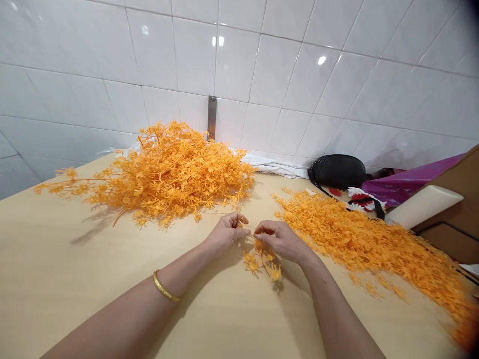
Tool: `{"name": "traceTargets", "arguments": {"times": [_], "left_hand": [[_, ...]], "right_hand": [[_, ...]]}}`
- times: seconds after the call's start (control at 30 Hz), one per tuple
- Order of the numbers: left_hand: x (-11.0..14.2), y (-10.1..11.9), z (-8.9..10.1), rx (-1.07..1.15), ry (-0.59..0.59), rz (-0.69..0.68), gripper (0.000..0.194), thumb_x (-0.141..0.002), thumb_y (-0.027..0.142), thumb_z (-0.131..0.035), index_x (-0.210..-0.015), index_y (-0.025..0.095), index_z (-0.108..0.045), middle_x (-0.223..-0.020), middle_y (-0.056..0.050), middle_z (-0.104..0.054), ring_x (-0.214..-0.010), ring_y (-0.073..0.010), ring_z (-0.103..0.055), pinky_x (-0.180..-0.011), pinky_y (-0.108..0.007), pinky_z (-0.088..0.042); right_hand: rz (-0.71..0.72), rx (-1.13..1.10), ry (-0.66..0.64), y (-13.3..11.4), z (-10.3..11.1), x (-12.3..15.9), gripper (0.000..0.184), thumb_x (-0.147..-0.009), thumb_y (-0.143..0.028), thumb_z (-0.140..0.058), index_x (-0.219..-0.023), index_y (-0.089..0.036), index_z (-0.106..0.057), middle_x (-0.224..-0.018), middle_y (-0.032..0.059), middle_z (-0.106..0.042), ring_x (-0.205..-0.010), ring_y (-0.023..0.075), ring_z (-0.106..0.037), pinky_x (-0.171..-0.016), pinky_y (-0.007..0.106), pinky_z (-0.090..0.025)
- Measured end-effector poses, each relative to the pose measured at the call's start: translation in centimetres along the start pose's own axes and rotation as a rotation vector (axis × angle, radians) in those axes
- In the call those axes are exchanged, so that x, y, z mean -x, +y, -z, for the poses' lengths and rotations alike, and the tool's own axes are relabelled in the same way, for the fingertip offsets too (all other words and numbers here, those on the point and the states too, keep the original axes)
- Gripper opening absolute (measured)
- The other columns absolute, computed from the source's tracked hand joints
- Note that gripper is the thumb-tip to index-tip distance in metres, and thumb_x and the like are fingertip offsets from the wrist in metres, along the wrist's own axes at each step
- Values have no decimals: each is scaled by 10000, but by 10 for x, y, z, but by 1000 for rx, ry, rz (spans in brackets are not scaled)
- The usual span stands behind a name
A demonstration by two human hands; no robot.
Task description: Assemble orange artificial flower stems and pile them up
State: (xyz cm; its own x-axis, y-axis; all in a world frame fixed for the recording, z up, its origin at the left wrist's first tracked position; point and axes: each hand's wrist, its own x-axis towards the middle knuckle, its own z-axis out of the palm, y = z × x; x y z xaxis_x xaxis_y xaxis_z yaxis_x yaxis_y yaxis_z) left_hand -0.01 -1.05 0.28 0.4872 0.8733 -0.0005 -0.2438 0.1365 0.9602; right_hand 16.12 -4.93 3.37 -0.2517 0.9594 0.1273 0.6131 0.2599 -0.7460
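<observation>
Between my two hands hangs a small sprig of orange artificial flowers (264,259), its blossoms drooping toward the table. My left hand (227,232), below a gold bangle (164,286) on the forearm, pinches the sprig's thin stem. Close beside it, my right hand (282,240) has thumb and forefinger pressed together on the same sprig. Behind my left hand rises a large tangled heap of orange flower sprays (183,169) with long stems. To the right of my right hand spreads a pile of loose orange flower pieces (359,239).
The pale wooden table (93,294) meets a tiled wall (239,60) with a metal bracket (212,117). At the back right are a black bag (339,171), a purple cloth (411,179), a cream-coloured cylinder (426,205) and red-and-white flowers (361,197). White cloth (279,163) lies along the wall.
</observation>
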Motion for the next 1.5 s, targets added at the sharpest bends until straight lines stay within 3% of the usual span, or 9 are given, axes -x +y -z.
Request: {"name": "traceTargets", "arguments": {"times": [0.17, 0.37, 0.6, 0.7, 0.8, 1.0, 1.23, 1.37, 1.5], "left_hand": [[-2, -7, -3, -204, -154, -34, 156, -580, 123, -590, -737, 128, -599, -656, -23, -566, -563, -112, -502, -529, -232, -369], [-5, -11, 3, -407, -49, -97, 90, -654, 208, -537, -628, 132, -578, -574, -15, -533, -532, -113, -467, -515, -230, -332], [-2, -2, 8, -601, 227, -209, 195, -545, 259, -668, -723, 194, -620, -645, 2, -454, -597, -129, -434, -549, -230, -333], [-2, 1, 8, -663, 258, -201, 249, -522, 216, -675, -770, 214, -657, -597, 1, -442, -627, -159, -430, -595, -249, -327], [-2, 2, 7, -700, 245, -193, 264, -547, 211, -653, -809, 228, -680, -572, -10, -452, -644, -182, -434, -629, -270, -317], [0, -5, 6, -648, 126, -209, 116, -562, 252, -634, -662, 220, -685, -638, -29, -464, -726, -193, -450, -623, -250, -323], [-4, -10, 11, -732, 143, -240, 162, -672, 214, -509, -534, 204, -595, -578, -34, -489, -755, -197, -417, -638, -262, -303], [-4, -9, 10, -732, 142, -277, 145, -665, 210, -520, -542, 208, -597, -577, -32, -488, -763, -201, -402, -646, -269, -301], [-1, -4, 5, -719, 79, -316, 148, -665, 201, -534, -542, 217, -614, -531, -34, -467, -780, -212, -377, -698, -289, -300]], "right_hand": [[-42, -471, 62, 5, -5, -5, 161, -698, -310, -551, -761, -170, -599, -694, -10, -569, -646, 114, -486, -613, 233, -369], [-203, -629, 177, 18, -6, -10, 226, -660, -374, -594, -672, -149, -583, -597, -28, -503, -529, 77, -417, -540, 211, -353], [-156, -564, 60, 15, -4, -6, 176, -641, -296, -614, -747, -162, -570, -621, -34, -512, -564, 82, -438, -546, 208, -334], [-141, -539, 52, 13, -4, -6, 162, -630, -248, -603, -764, -167, -563, -670, -23, -528, -602, 92, -456, -559, 215, -341], [-124, -533, 76, 14, -5, -7, 117, -613, -206, -577, -720, -165, -556, -676, -22, -522, -577, 86, -440, -532, 210, -333], [-117, -427, 194, 23, -7, -10, 82, -592, -151, -502, -661, -164, -546, -604, -34, -494, -521, 84, -410, -495, 211, -307], [-108, -382, 256, 18, -12, -12, 196, -706, -241, -467, -875, -172, -538, -733, -6, -506, -624, 103, -480, -618, 249, -388], [-152, -405, 194, 14, -15, -11, 290, -737, -308, -469, -992, -180, -520, -863, 25, -520, -608, 92, -472, -587, 246, -389], [-124, -344, 50, 14, -14, -8, 424, -690, -206, -513, -1112, -206, -486, -690, -23, -506, -536, 86, -412, -531, 226, -361]]}}
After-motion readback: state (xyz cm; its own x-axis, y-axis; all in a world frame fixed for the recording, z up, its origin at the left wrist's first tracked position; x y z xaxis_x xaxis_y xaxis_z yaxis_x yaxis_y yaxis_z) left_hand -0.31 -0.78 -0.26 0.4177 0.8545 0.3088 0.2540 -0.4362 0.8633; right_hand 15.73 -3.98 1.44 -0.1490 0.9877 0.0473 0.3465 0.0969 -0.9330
